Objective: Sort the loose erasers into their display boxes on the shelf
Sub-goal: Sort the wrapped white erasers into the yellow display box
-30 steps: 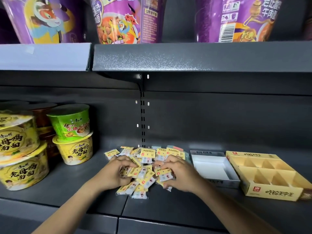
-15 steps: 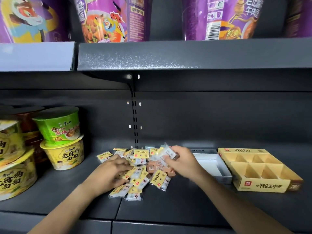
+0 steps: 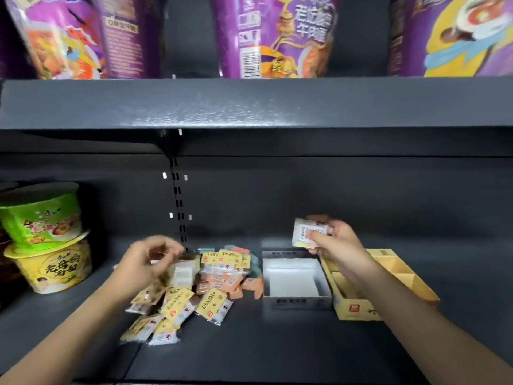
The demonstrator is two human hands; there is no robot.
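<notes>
Leftmost, at the shelf's (image 3: pixel 277 345) left edge, a green noodle bowl (image 3: pixel 41 215) sits stacked on a yellow noodle bowl (image 3: pixel 52 266). Next, the left hand (image 3: pixel 144 262) hovers blurred over the pile of erasers (image 3: pixel 200 284) in the middle of the shelf; it seems to pinch a wrapped piece, though its grip is too smeared to be sure. Beside the pile stands the white box (image 3: pixel 294 301), then the yellow box (image 3: pixel 358 307) with dividers toward the right edge. Above them the right hand (image 3: pixel 338 240) pinches a white-wrapped eraser (image 3: pixel 305 234) between thumb and fingers.
</notes>
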